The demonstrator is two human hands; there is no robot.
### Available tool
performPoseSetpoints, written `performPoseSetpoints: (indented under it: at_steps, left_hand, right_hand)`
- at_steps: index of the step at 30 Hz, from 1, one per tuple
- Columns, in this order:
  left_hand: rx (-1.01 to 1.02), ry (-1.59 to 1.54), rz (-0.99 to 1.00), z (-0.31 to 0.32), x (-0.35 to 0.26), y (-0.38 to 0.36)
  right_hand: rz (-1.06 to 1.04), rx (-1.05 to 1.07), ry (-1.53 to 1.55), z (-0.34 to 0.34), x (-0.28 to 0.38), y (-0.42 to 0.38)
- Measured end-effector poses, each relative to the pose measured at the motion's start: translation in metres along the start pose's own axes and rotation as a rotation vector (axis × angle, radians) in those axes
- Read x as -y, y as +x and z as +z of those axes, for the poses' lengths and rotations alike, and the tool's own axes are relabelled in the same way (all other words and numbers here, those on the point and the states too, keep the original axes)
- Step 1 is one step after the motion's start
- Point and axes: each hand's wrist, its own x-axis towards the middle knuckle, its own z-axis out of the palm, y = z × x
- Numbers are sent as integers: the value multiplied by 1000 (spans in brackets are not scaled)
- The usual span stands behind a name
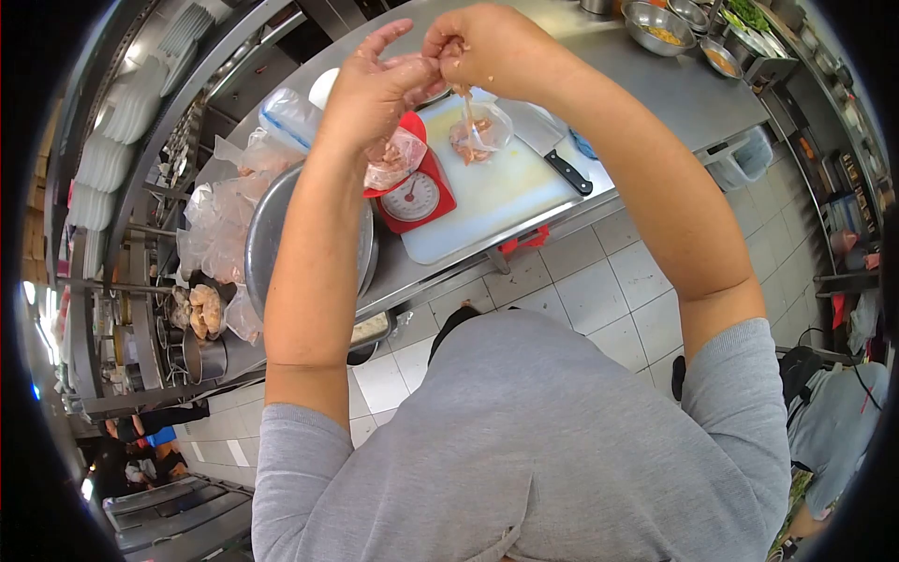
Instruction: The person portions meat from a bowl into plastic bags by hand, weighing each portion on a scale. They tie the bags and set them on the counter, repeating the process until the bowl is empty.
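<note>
A clear plastic bag (478, 131) with pieces of pinkish raw meat hangs over the white cutting board (440, 234), its neck twisted thin. My right hand (492, 51) pinches the top of that neck, bits of meat stuck to the skin. My left hand (375, 94) meets it: the thumb reaches to the right fingertips while the index finger stands apart, curved upward. Whether the left thumb also touches plastic is hidden. Below my left hand, another bag of meat (393, 157) rests on a red kitchen scale (412, 199). A black-handled knife (567, 172) lies at the board's right.
A large metal bowl (267, 253) stands left of the scale, beside filled plastic bags (220, 215). Metal bowls of food (660, 33) sit at the back right of the steel counter (693, 103). Plates (131, 103) are stacked at left. Another person (838, 412) is at lower right.
</note>
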Motion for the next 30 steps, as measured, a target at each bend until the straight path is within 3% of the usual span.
performPoseSetpoints:
  at_steps: [6, 10, 19, 22, 25, 27, 30]
  left_hand:
    - [1, 42, 92, -41, -33, -3]
    - [-22, 175, 174, -62, -51, -6]
    - [103, 417, 178, -102, -40, -21]
    - [111, 635, 165, -112, 4, -24]
    - [196, 1058, -33, -114, 36, -30]
    - [107, 1076, -36, -114, 44, -32]
    - [-73, 1029, -26, -113, 42, -35]
  right_hand:
    - [-73, 24, 474, -10, 20, 28]
    - [-25, -84, 302, -34, 67, 27]
    - [49, -213, 123, -40, 70, 50]
    - [128, -145, 47, -36, 68, 40]
    - [133, -131, 15, -26, 22, 40]
    - [12, -90, -64, -25, 1, 40]
    - [48, -99, -79, -20, -16, 34]
